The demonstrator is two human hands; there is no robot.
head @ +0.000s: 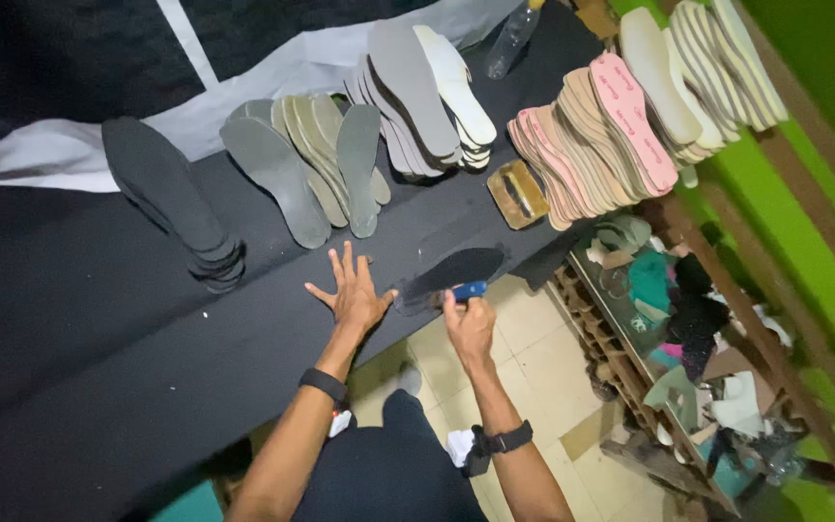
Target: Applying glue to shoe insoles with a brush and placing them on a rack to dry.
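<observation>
Black foam sheet [99, 319] looks light and floppy to me. My left hand [352, 295] presses it flat, fingers spread and holding nothing; at its three o'clock my right hand [469, 324] is closed round a blue-handled cutter [469, 289] on the dark sole shape [451, 271]. I'd hold the sheet down beside the cut.

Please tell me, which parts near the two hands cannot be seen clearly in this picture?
- Head view: the blue tool is mostly hidden inside the right hand; its tip cannot be made out.
- The dark insole piece blends into the black sheet; its edge is unclear.
- What lies under the flat left hand is covered.
- The plastic bottle is cut off by the top edge.
</observation>
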